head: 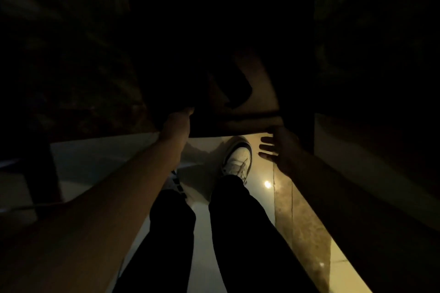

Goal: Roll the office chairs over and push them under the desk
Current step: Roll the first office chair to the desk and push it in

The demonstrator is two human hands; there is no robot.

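Down by the floor it is very dark, and no words or labels can be read anywhere. The top half of the view is almost all black.

The left hand (177,121) reaches forward with a bare arm. It touches the near edge of a big dark shape (204,93) in front of the person. This shape may be the office chair, but it is too dark to be sure. The fingers curl over the edge, so the hand seems to hold it, but the fingertips are lost in the dark.

The right hand (278,150) is spread wide, with the fingers apart. It holds nothing. The top of this hand sits right at the lower edge of the same dark shape. It is too dark to tell if they touch.

Below the hands are two legs in dark trousers (228,233). One white shoe (238,159) with laces stands on the pale floor (95,162), just under the dark shape and between the two hands. Only a bit of the other shoe (177,183) shows, with dark and light marks.

Small bright spots of light shine on the yellow-brown floor strip (300,221) on the right. The desk cannot be picked out in the dark.
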